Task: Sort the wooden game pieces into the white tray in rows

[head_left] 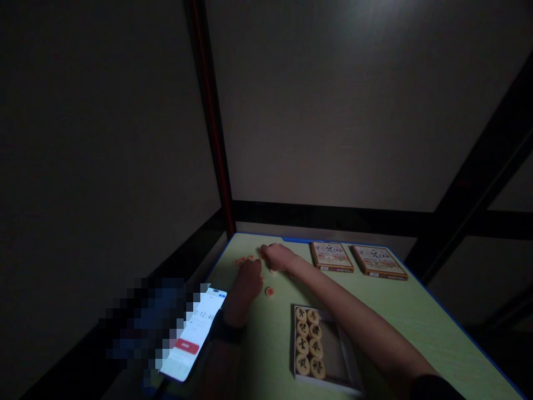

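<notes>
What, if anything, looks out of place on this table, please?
Nothing looks damaged, but round, pale, red-marked pieces lie loose on the green table, whereas round black-marked pieces sit in two columns inside the shallow white box.

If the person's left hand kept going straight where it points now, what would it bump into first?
Probably the right hand, just beyond the left hand, or the loose red-marked pieces near its fingertips. Dim light and one view leave the depth unclear.
</notes>
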The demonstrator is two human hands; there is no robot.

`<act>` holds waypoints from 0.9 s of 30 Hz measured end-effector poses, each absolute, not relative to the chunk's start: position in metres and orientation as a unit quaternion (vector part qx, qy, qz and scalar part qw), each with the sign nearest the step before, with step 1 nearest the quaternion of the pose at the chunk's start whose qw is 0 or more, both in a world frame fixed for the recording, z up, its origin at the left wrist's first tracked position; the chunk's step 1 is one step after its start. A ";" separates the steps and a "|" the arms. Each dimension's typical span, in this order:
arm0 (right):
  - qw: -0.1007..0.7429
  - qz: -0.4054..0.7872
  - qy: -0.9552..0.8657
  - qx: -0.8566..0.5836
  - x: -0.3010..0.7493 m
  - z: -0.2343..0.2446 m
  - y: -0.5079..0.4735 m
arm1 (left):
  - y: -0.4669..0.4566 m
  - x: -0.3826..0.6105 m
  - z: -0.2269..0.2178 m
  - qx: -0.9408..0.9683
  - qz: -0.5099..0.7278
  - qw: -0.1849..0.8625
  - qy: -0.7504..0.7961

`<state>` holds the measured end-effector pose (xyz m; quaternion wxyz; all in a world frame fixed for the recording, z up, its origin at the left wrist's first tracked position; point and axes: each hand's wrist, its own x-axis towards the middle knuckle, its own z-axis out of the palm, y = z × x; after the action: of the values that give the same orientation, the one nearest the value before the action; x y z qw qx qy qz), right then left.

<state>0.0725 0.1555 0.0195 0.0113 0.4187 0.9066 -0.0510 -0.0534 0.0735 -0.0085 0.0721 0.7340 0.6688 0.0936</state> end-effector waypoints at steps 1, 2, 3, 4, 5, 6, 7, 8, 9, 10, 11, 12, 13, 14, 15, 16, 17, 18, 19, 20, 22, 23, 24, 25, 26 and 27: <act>0.003 -0.055 0.906 0.419 0.075 0.021 0.154 | 0.074 -0.054 -0.007 0.734 0.099 0.079 0.668; -0.007 -0.059 0.905 0.421 0.078 0.023 0.153 | 0.073 -0.056 -0.006 0.733 0.103 0.080 0.668; -0.017 -0.064 0.903 0.424 0.084 0.025 0.152 | 0.074 -0.060 -0.004 0.731 0.109 0.074 0.669; -0.027 -0.070 0.900 0.429 0.091 0.026 0.152 | 0.074 -0.066 -0.003 0.730 0.114 0.060 0.671; -0.035 -0.076 0.896 0.436 0.099 0.027 0.152 | 0.076 -0.073 -0.001 0.728 0.115 0.044 0.675; -0.039 -0.084 0.891 0.444 0.109 0.027 0.152 | 0.078 -0.081 0.001 0.721 0.115 0.031 0.682; -0.039 -0.094 0.885 0.454 0.119 0.027 0.153 | 0.081 -0.090 0.002 0.716 0.102 0.020 0.690; -0.036 -0.104 0.878 0.465 0.129 0.026 0.153 | 0.085 -0.097 0.004 0.713 0.095 0.019 0.694; -0.032 -0.117 0.871 0.476 0.138 0.025 0.153 | 0.089 -0.104 0.005 0.711 0.089 0.019 0.697; -0.025 -0.134 0.865 0.484 0.146 0.024 0.153 | 0.094 -0.110 0.006 0.708 0.076 0.022 0.701; -0.016 -0.154 0.858 0.490 0.152 0.022 0.152 | 0.098 -0.115 0.006 0.705 0.063 0.027 0.706; -0.007 -0.179 0.852 0.492 0.157 0.020 0.151 | 0.102 -0.118 0.006 0.705 0.054 0.032 0.706; 0.002 -0.206 0.846 0.492 0.160 0.019 0.150 | 0.106 -0.120 0.005 0.707 0.045 0.037 0.705; 0.007 -0.234 0.840 0.489 0.161 0.018 0.149 | 0.109 -0.121 0.005 0.710 0.037 0.042 0.702; 0.010 -0.260 0.835 0.484 0.160 0.017 0.148 | 0.111 -0.121 0.004 0.713 0.030 0.046 0.699; 0.009 -0.283 0.831 0.479 0.158 0.017 0.148 | 0.113 -0.121 0.004 0.717 0.024 0.050 0.695; 0.006 -0.300 0.827 0.475 0.155 0.016 0.148 | 0.115 -0.120 0.004 0.720 0.019 0.054 0.692; 0.002 -0.314 0.824 0.471 0.152 0.016 0.149 | 0.116 -0.119 0.004 0.723 0.014 0.057 0.688; -0.002 -0.324 0.822 0.469 0.149 0.016 0.150 | 0.117 -0.117 0.005 0.726 0.011 0.061 0.685; -0.004 -0.332 0.820 0.466 0.145 0.016 0.151 | 0.118 -0.114 0.005 0.730 0.009 0.064 0.681; -0.008 -0.344 0.817 0.462 0.138 0.015 0.152 | 0.120 -0.106 0.006 0.739 0.010 0.068 0.670; -0.010 -0.349 0.816 0.460 0.136 0.014 0.153 | 0.121 -0.100 0.006 0.745 0.014 0.068 0.664; -0.012 -0.354 0.816 0.458 0.133 0.014 0.153 | 0.122 -0.095 0.005 0.750 0.019 0.067 0.658; -0.014 -0.358 0.815 0.455 0.131 0.013 0.153 | 0.122 -0.090 0.005 0.756 0.025 0.065 0.651; -0.017 -0.363 0.814 0.453 0.130 0.013 0.153 | 0.123 -0.084 0.004 0.761 0.030 0.063 0.645; -0.020 -0.368 0.813 0.451 0.129 0.012 0.154 | 0.123 -0.080 0.003 0.767 0.036 0.061 0.638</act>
<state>0.1288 0.1536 0.0125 -0.0197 0.4513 0.8126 -0.3684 -0.0799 0.1234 0.0033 0.0612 0.7666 0.6382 0.0360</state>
